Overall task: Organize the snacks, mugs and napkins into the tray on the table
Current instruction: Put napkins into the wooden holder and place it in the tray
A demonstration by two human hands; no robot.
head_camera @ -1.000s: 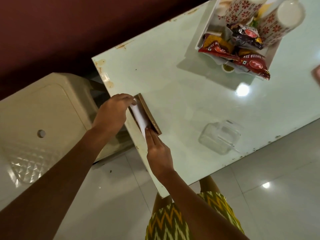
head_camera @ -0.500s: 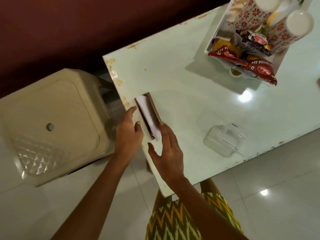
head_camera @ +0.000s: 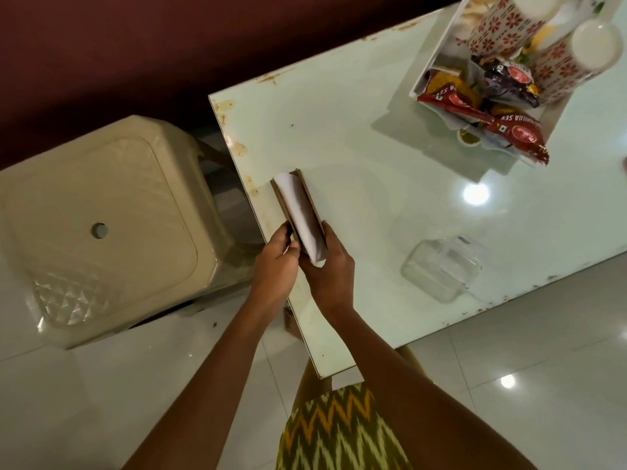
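Note:
A brown wooden napkin holder (head_camera: 310, 201) with white napkins (head_camera: 300, 212) in it stands near the table's left edge. My left hand (head_camera: 276, 262) grips its near end from the left, and my right hand (head_camera: 327, 269) grips the same end from the right. At the far right a white tray (head_camera: 429, 62) holds two floral mugs (head_camera: 502, 28) and red and dark snack packets (head_camera: 515, 130).
The pale glass table (head_camera: 373, 130) has a worn left edge. A clear glass mug (head_camera: 441, 269) lies near the front edge. A beige plastic stool (head_camera: 101, 225) stands on the tiled floor to the left of the table.
My left hand came down from the holder's far end to its near end. My right hand closed round the near end too. Both hands now hold the holder.

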